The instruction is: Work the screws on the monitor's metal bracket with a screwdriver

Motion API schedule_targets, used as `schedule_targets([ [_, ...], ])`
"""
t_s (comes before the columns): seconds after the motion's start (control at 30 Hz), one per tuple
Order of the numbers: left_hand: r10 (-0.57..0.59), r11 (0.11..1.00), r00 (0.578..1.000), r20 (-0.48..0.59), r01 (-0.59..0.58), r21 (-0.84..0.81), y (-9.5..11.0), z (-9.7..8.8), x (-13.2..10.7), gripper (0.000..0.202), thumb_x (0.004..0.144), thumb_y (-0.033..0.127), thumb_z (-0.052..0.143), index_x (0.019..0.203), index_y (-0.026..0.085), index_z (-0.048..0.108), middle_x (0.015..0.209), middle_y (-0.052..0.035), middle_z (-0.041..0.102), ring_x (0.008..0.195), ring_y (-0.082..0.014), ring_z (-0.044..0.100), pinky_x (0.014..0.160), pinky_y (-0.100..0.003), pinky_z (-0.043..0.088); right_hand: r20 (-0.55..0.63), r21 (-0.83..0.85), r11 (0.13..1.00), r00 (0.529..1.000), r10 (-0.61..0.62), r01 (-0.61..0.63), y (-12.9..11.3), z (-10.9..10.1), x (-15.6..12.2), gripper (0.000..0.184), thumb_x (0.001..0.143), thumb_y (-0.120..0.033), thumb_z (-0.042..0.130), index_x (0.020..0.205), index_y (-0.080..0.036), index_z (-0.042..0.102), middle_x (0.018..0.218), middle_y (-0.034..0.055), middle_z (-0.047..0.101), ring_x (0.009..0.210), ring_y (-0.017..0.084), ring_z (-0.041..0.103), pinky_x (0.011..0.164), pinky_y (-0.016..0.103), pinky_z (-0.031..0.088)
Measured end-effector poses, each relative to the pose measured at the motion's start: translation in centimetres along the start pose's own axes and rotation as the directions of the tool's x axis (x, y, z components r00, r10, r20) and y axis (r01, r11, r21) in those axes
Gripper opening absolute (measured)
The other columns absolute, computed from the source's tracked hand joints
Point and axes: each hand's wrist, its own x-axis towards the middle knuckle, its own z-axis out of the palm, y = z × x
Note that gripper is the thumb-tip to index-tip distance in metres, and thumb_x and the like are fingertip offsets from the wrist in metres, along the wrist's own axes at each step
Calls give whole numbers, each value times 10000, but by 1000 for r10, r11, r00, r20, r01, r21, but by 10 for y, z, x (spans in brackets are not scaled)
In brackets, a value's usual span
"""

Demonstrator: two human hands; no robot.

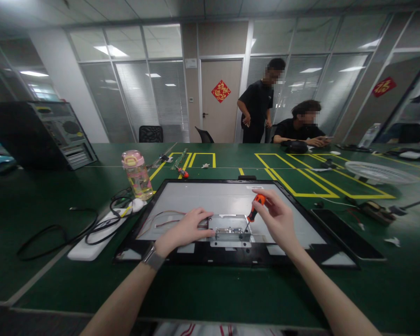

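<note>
A flat display panel [196, 196] with a black frame lies face down on the green table, its grey metal back showing. A silver metal bracket [227, 242] sits near its front edge. In my right hand [278, 217] is an orange and black screwdriver [257, 207], tilted, its tip down at the bracket's right part. My left hand [187, 228], with a watch on the wrist, rests on the panel, thumb and fingers apart at the bracket's left side. Thin wires [161, 217] run across the panel left of the bracket. Any screw under the tip is too small to make out.
Left of the panel are a white power strip [94, 238] with black cables and a pink-lidded bottle [136, 175]. Another screwdriver [183, 172] lies behind. A black slab-like device [346, 233] is at right. A computer case [63, 135] stands far left; two people are across the table.
</note>
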Motion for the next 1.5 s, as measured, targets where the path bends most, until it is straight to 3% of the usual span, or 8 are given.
schedule_targets([
  [0.17, 0, 1000, 1000, 4, 0, 4, 1, -1, 0, 555, 830, 517, 554, 1301, 233, 481, 1162, -62, 514, 1076, -229, 503, 957, -312, 376, 61, 112, 992, 997, 45, -51, 0, -2, -1, 271, 907, -312, 470, 1127, -241, 611, 1029, 72, 657, 898, 213, 641, 799, 384, 512],
  [0.37, 18, 1000, 1000, -4, -18, 4, -2, 0, 1, 548, 833, 528, 549, 1299, 249, 481, 1157, -58, 513, 1068, -227, 506, 955, -320, 378, 29, 15, 1000, 999, 20, -20, 0, -2, 0, 226, 836, -306, 597, 1042, -236, 656, 927, 52, 638, 851, 202, 618, 781, 359, 501],
  [0.57, 16, 1000, 1000, -4, -16, -11, -2, 1, 0, 554, 830, 525, 555, 1302, 242, 483, 1155, -65, 515, 1069, -232, 507, 949, -318, 380, 91, 153, 985, 994, 65, -78, 0, -2, 0, 288, 899, -313, 500, 1156, -242, 609, 1019, 72, 674, 912, 224, 653, 835, 412, 511],
  [0.83, 11, 1000, 1000, -8, -11, -7, -1, 0, 0, 551, 827, 509, 563, 1302, 240, 485, 1155, -67, 518, 1078, -238, 508, 957, -322, 373, -4, 161, 985, 998, 70, -69, 7, 1, 1, 146, 764, -311, 684, 896, -249, 686, 900, 36, 614, 818, 182, 588, 723, 312, 506],
  [1.07, 6, 1000, 1000, -6, -6, 4, 0, 0, 0, 555, 825, 512, 564, 1308, 253, 479, 1173, -69, 514, 1090, -240, 500, 962, -326, 372, 134, 415, 872, 965, 224, -260, 10, -2, 3, 229, 811, -371, 638, 1017, -276, 672, 872, 27, 650, 837, 176, 595, 784, 335, 479],
  [1.17, 8, 1000, 1000, -5, -8, 4, -1, 1, 0, 552, 827, 509, 562, 1307, 250, 477, 1161, -66, 516, 1073, -232, 507, 955, -321, 378, 192, 518, 797, 950, 245, -310, 5, -1, 4, 215, 807, -401, 629, 954, -253, 683, 885, 42, 656, 849, 192, 604, 783, 357, 484],
  [1.3, 10, 1000, 1000, -6, -10, 11, -1, 1, 1, 552, 828, 511, 562, 1305, 246, 477, 1172, -67, 513, 1084, -231, 502, 964, -322, 372, 114, 511, 809, 955, 273, -292, 7, 0, 5, 172, 725, -396, 713, 812, -249, 698, 836, 22, 641, 786, 172, 593, 716, 313, 485],
  [1.5, -2, 1000, 1000, 5, 2, 7, 2, -1, 0, 553, 831, 514, 555, 1301, 231, 483, 1172, -69, 512, 1085, -233, 504, 961, -316, 371, 186, 534, 777, 943, 276, -332, 7, -3, 6, 224, 791, -393, 649, 965, -258, 685, 839, 36, 658, 811, 184, 604, 735, 333, 483],
])
